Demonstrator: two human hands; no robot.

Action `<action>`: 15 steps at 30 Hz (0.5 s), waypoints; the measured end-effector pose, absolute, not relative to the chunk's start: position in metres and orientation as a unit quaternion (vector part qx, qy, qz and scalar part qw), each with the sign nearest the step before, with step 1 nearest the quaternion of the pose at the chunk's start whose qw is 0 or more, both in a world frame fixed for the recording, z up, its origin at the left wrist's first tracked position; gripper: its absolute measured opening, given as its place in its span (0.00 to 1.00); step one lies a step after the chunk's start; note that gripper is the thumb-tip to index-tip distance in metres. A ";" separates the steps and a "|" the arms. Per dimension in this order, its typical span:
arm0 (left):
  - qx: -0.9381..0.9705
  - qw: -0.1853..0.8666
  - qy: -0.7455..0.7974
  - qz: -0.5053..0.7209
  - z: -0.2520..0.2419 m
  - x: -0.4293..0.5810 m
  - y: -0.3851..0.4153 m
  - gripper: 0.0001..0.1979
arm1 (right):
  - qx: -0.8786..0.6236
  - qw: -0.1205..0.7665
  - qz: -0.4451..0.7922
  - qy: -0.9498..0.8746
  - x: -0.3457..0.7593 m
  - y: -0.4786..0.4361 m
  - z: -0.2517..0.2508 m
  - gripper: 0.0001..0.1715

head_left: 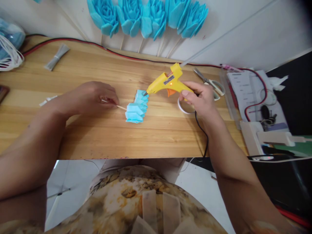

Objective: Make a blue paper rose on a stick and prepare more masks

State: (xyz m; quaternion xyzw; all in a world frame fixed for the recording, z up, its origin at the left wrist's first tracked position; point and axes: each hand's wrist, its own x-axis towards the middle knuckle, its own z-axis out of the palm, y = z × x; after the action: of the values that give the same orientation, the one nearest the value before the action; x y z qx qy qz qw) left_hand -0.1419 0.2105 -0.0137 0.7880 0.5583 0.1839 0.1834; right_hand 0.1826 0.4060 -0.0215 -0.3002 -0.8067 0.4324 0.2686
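Note:
My left hand (103, 96) is closed around a thin wooden stick (121, 107). On the stick's far end is a blue folded-paper flower (135, 112), partly formed, with a pleated strip running up from it. My right hand (198, 96) grips the handle of a yellow glue gun (168, 83) with a lit orange light and an orange trigger. The gun's nozzle touches or nearly touches the upper end of the blue strip; I cannot tell which. A clear glue stick (202, 50) juts from the gun's back. Under my right hand lies a white-edged roll of tape (186, 107).
Several finished blue flowers (153, 19) on sticks lean against the wall behind. Scissors (212, 83), papers (243, 87) and a white power strip (252, 136) are at right. A bundle of ties (57, 58) and white cable (9, 53) lie at left. A red-black wire (97, 45) runs along the back.

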 end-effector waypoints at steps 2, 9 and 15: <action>0.790 0.180 0.556 0.187 -0.015 -0.142 0.211 0.19 | -0.295 0.260 0.413 -0.821 0.182 0.406 -0.020 0.12; 0.777 0.196 0.572 0.173 -0.014 -0.144 0.210 0.18 | -0.282 0.265 0.373 -0.843 0.182 0.405 -0.020 0.08; 0.779 0.192 0.571 0.174 -0.012 -0.144 0.210 0.19 | -0.284 0.272 0.403 -0.826 0.180 0.407 -0.022 0.09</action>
State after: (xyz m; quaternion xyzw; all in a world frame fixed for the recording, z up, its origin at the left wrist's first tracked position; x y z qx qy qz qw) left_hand -0.1442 0.2097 -0.0123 0.7792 0.5706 0.1744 0.1919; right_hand 0.1804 0.4075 -0.0216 -0.2841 -0.8264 0.4032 0.2717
